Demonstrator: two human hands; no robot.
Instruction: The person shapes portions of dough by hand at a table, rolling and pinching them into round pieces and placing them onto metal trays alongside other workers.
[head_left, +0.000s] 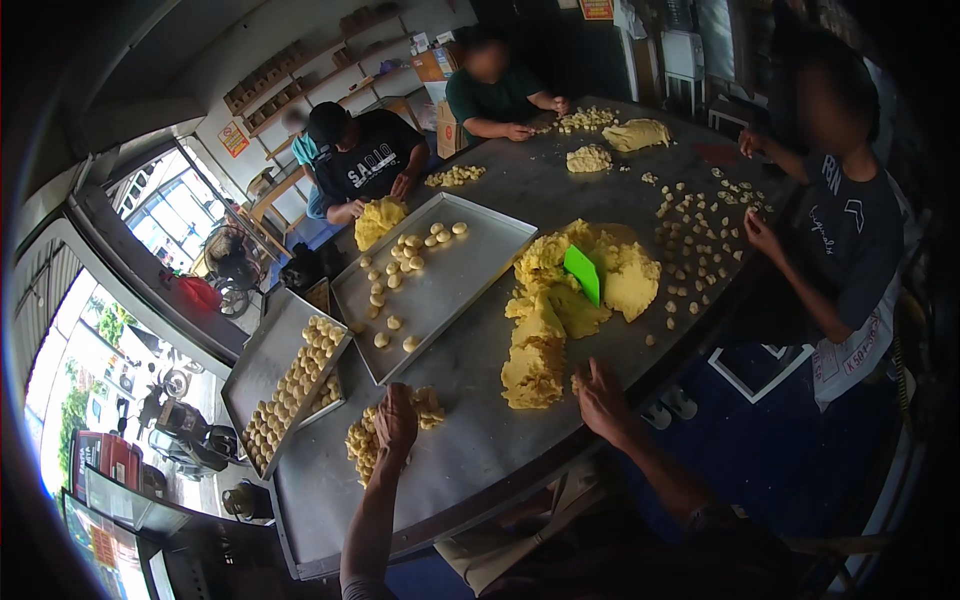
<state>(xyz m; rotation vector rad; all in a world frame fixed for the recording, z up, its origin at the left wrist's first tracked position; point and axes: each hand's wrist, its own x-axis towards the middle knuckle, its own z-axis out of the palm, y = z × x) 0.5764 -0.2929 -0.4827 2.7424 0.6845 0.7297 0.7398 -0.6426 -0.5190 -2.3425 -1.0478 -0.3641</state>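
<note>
My left hand [397, 425] rests over a heap of small yellow dough pieces [364, 440] at the near edge of the metal table. Its fingers are drawn together, and what lies under them is hidden. Over to the right, my right hand [603, 402] is at the table edge, just beside a large lump of yellow dough [535, 365]. Thumb and fingers there are bent together around a small piece of dough [575, 384], mostly covered. A bright green scraper [583, 275] stands tilted in the large dough mass.
A metal tray [455, 285] with several dough balls lies ahead; a fuller tray [240, 385] sits left at the table's edge. Co-workers handle dough along the far and right sides. Loose dough pieces [700, 235] are scattered at right. Another dough block [637, 134] lies far back.
</note>
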